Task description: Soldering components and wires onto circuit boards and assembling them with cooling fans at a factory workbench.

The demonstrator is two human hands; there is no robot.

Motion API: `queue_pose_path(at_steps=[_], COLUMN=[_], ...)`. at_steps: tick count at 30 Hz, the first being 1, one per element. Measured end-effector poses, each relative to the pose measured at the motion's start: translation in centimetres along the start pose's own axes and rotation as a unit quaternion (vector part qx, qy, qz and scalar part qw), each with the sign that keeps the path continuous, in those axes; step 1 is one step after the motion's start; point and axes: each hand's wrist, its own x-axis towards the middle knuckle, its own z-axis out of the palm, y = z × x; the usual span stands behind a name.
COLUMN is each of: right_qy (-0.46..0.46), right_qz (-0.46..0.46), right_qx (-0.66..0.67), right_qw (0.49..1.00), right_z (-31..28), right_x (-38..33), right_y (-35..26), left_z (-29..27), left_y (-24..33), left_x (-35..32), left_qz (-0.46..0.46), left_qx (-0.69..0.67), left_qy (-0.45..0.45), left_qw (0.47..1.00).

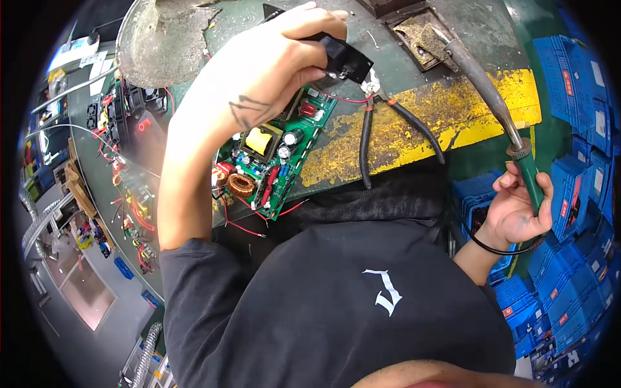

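Your left hand (272, 58) is closed in a pinch grip on a small black component (343, 55) with red wires (336, 97) trailing from it — held just above the far end of the green circuit board (278, 155). The board lies tilted on the bench (401, 123), near its front edge, with a yellow transformer (259, 139), capacitors and a copper coil (240, 185) standing on it. Your right hand (517, 207) is wrapped shut round the green handle of a soldering iron (491, 97), its tip over the sponge tray (420, 35). Side cutters (388, 129) lie on the worn yellow strip beside the board.

Handling, as judged: the black part looks light and rigid, its leads thin and easily bent — hold the body, not the wires. The board is stiff but fragile; take it by the bare edges, clear of the tall parts.
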Motion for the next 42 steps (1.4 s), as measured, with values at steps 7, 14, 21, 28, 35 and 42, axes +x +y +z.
queue_pose_path(at_steps=[7,14,21,28,35,42], right_qy=[0.013,-0.029,-0.108,-0.156,-0.173,-0.157], right_qz=[-0.001,-0.012,-0.001,-0.029,-0.066,-0.042], right_qx=[-0.018,-0.014,-0.087,-0.122,-0.177,-0.171], right_qw=[1.0,0.999,0.99,0.98,0.967,0.972], right_z=[-0.5,0.9,2.5,4.4,4.6,4.9], right_x=[-1.1,-3.5,-5.4,-5.8,-5.6,-5.8], right_y=[-1.2,-2.1,-0.4,0.1,1.6,2.3], left_z=[3.0,11.8,10.9,11.1,7.1,12.0], left_y=[0.5,-6.0,-3.4,-2.4,3.0,-1.7], left_x=[-0.5,2.9,1.1,-0.7,-1.7,-0.5], left_qz=[0.006,0.393,0.358,0.081,-0.099,0.188], left_qx=[0.007,0.007,-0.13,0.025,0.098,0.033], left_qy=[0.078,0.467,0.468,0.341,0.186,0.496], left_qw=[0.997,0.792,0.798,0.936,0.973,0.847])
